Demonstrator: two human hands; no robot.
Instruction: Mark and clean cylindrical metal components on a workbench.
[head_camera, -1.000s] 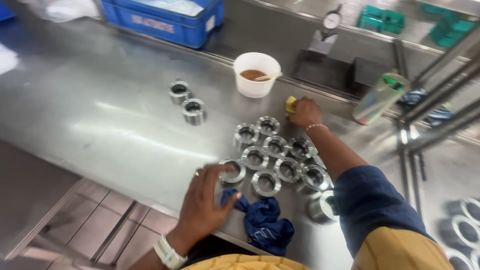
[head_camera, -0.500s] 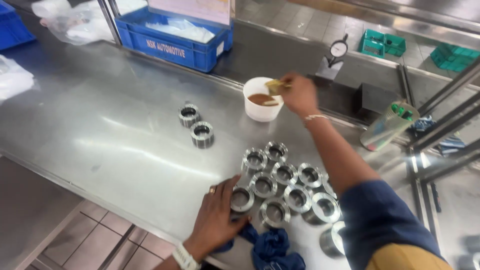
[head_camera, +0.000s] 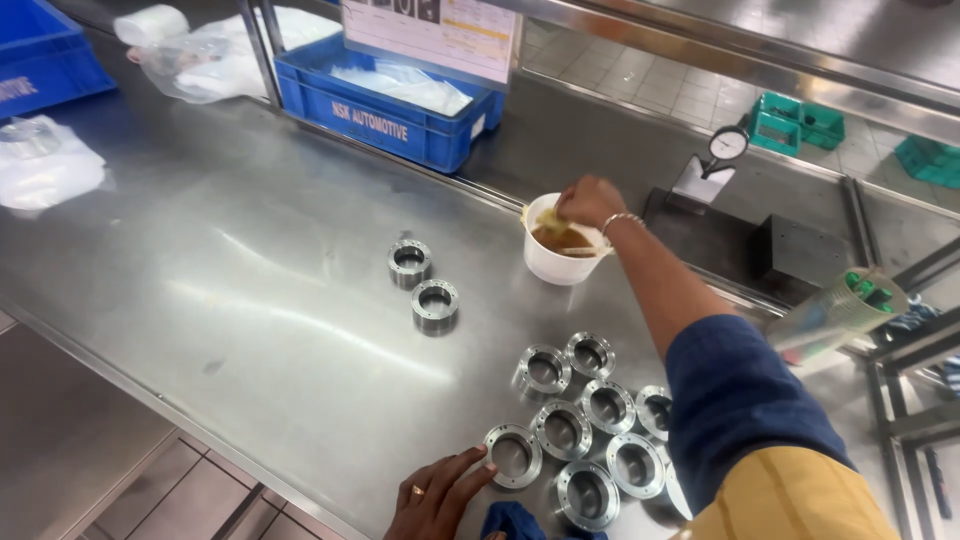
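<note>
My right hand (head_camera: 588, 200) reaches over a white cup (head_camera: 556, 258) of brown liquid and dips a small yellow sponge (head_camera: 551, 221) into it. My left hand (head_camera: 437, 495) lies flat on the steel table (head_camera: 200, 290) at the near edge, fingers spread, its fingertips touching the nearest of several shiny metal rings (head_camera: 513, 455). The rings sit clustered together between my arms. A blue cloth (head_camera: 510, 521) lies just beside my left hand. Two more metal rings (head_camera: 434, 304) stand apart to the left.
A blue crate (head_camera: 400, 105) with plastic bags stands at the back behind a rail. A dial gauge (head_camera: 727, 145) on a stand and a dark block (head_camera: 795, 250) are at the back right. A spray bottle (head_camera: 835, 310) lies to the right. Plastic wrap (head_camera: 40, 170) lies far left.
My right hand moved from the table near the rings up to the white cup and now dips the sponge in it. My left hand slid back toward the near edge.
</note>
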